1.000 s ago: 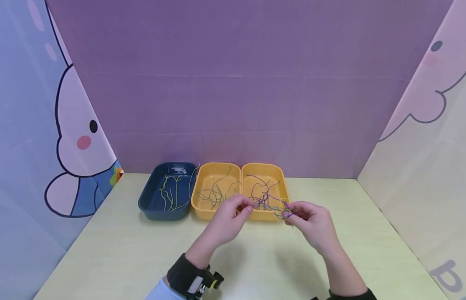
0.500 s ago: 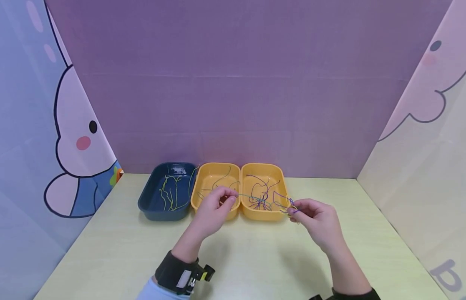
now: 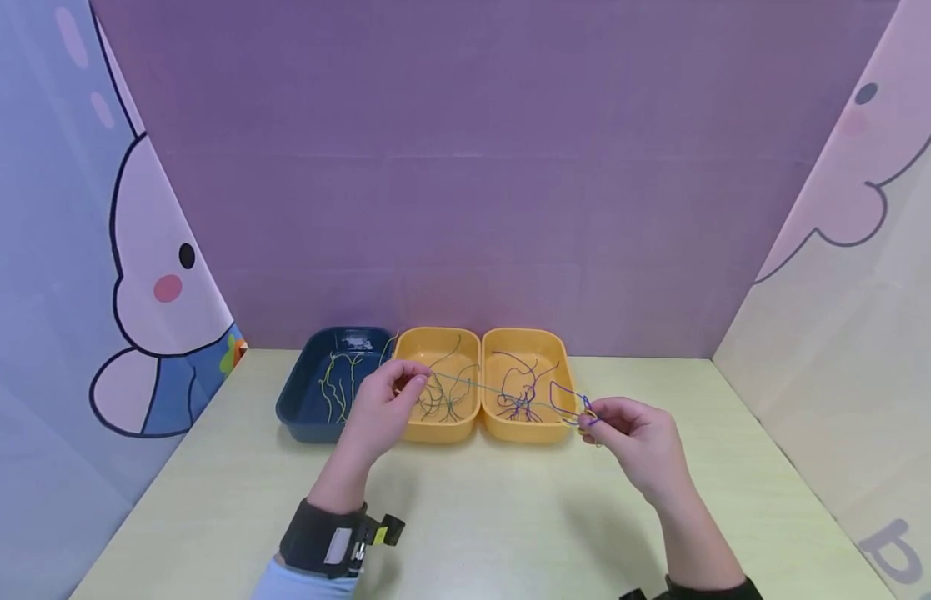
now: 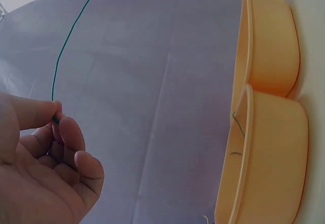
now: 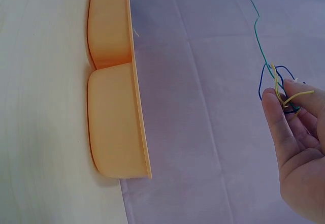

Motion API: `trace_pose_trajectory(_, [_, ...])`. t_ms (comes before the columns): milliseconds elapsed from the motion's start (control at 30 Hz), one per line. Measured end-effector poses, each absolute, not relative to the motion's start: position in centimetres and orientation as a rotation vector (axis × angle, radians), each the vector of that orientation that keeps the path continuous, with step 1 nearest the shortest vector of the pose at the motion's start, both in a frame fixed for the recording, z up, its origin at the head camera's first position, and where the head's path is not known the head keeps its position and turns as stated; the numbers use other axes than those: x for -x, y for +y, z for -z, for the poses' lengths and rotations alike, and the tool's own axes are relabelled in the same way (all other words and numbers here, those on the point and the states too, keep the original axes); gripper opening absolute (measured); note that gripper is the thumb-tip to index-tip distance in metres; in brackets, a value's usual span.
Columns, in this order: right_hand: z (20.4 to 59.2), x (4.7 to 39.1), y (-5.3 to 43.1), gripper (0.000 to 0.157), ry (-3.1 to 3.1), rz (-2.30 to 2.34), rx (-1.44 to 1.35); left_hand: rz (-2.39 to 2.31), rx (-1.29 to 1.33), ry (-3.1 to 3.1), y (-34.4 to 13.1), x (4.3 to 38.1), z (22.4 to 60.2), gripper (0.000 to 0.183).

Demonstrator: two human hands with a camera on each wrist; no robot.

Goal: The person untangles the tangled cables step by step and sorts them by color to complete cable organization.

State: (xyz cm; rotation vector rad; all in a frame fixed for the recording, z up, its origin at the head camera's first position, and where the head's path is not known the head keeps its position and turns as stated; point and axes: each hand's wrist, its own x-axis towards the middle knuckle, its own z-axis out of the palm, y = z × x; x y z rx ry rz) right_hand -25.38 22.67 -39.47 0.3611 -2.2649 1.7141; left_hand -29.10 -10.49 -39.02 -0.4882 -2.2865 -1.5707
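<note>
My left hand [image 3: 381, 408] pinches one end of a green string [image 4: 63, 43] between thumb and forefinger, above the gap between the blue bin and the middle bin. The green string stretches across to my right hand [image 3: 641, 446], which pinches a small tangle of blue, yellow and green strings [image 5: 278, 89] just off the right bin's front right corner. In the right wrist view, loops of blue and a yellow end stick out past the fingertips. Purple-blue strings [image 3: 521, 404] lie in the right yellow bin [image 3: 566, 367]. Green strings [image 3: 442, 400] lie in the middle yellow bin [image 3: 435, 433].
At the left of the row stands a dark blue bin [image 3: 292, 408] with yellow-green strings [image 3: 337, 383] inside; one hangs over its right rim. The three bins stand side by side on a pale table [image 3: 495, 517], before a purple backdrop [image 3: 465, 167].
My left hand has moved left from the right bin past the middle bin, drawing the green string out long from the tangle. My right hand has shifted slightly right, still holding the tangle.
</note>
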Motion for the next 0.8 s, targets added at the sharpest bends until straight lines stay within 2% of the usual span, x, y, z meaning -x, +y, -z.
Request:
trace_pose_trajectory(167, [39.4,25.3,22.8,0.011,-2.268,-1.7,-0.364,1.601,0.397,-2.313,-11.4,29.3,38.8,0.013])
trace_pose_trajectory(433, [39.3,25.6,23.7,0.01,-2.213,-1.676,-0.321,1.651,0.063,-2.274,-13.1,29.7,38.5,0.024])
trace_pose_trajectory(800, [39.4,25.6,23.8,0.01,-2.207,-1.691,-0.329,1.689,0.038,-2.269,-13.3,29.6,38.6,0.025])
